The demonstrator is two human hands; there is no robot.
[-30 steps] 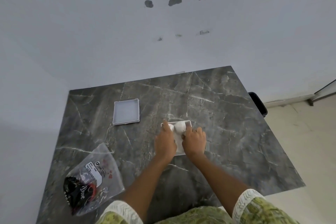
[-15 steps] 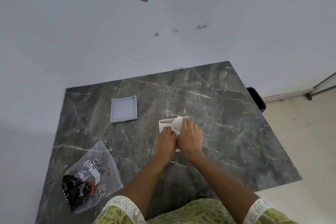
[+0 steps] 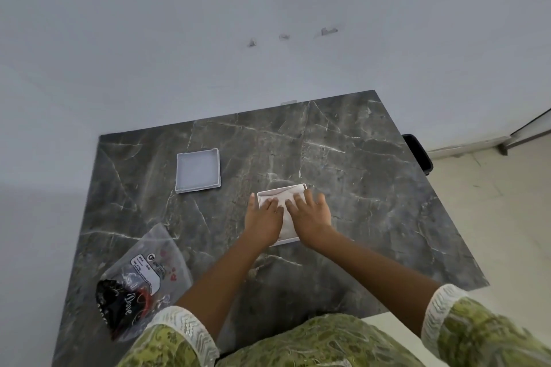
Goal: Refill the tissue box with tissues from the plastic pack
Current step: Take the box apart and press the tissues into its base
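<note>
Both hands, the left hand [image 3: 264, 222] and the right hand [image 3: 311, 216], lie flat over the tissue box [image 3: 281, 192] at frame centre, hiding most of the tissues [image 3: 275, 195] inside. At lower left, the plastic pack [image 3: 140, 280] has print too small to read, and a sleeve [image 3: 176, 340] covers its lower corner. The counter [image 3: 357, 173] runs off the bottom edge.
</note>
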